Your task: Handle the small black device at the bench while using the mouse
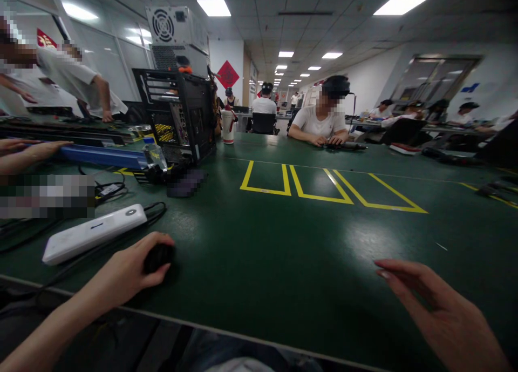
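Observation:
My left hand (135,266) rests near the table's front edge, its thumb and fingers wrapped round a small black rounded object (157,257); its exact kind is too dark to tell. Just beyond that hand lies a white power bank-like device (97,234) with a black cable. At the right, my right hand (433,302) hovers over the green table (275,258). Its fingers are stretched out, thumb and index tips slightly apart, and nothing shows between them.
Yellow tape outlines (265,190) mark the table's middle. Back left stand a black computer case (182,113) with power supplies on top, a clear bottle (155,155) and a blue bar (101,155) under another person's hands. A white cup (229,126) stands behind. A person (321,121) sits opposite.

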Demonstrator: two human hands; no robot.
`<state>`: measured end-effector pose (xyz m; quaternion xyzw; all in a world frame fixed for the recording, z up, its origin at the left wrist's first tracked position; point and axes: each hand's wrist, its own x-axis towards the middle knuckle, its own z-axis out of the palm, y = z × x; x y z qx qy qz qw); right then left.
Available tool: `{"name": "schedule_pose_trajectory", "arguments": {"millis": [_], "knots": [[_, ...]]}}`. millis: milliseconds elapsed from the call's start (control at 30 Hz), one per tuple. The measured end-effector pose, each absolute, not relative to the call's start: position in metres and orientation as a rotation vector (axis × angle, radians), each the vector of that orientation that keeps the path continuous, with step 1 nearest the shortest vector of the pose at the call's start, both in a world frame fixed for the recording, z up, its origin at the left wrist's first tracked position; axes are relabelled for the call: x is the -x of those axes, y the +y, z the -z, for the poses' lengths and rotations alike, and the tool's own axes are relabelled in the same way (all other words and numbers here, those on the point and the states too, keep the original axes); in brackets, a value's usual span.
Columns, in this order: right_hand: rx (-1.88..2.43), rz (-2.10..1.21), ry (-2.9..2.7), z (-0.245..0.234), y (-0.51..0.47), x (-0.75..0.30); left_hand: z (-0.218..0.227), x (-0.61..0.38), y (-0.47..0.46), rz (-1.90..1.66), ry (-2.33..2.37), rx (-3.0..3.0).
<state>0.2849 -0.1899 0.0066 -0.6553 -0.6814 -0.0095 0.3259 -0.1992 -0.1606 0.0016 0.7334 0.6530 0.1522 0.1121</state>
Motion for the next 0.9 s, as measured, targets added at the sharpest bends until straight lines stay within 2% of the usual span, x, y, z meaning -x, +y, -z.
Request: {"name": "schedule_pose_trajectory", "arguments": {"millis": [133,233,400,533,700,900], "knots": [[1.411,-0.41,-2.198,-0.039,-0.158,-0.224,-0.011,0.131,-0.106,-0.468,1.721,-2.321],[1.26,-0.737,-2.276,-0.038,-0.113,-0.192,-0.01,0.086,-0.057,-0.513,1.543,-2.432],[1.305,-1.019,-1.831,-0.011,-0.018,-0.163,0.001,0.019,0.008,-0.697,1.414,-2.542],[1.275,-1.27,-1.4,-0.005,0.021,-0.159,0.01,-0.013,0.033,-0.774,1.418,-2.544],[1.206,-1.288,-1.388,-0.003,0.022,-0.169,0.013,-0.016,0.029,-0.856,1.297,-2.579],[1.026,-0.957,-1.657,0.008,0.007,-0.171,0.005,0.0,0.015,-0.834,0.913,-2.671]]}}
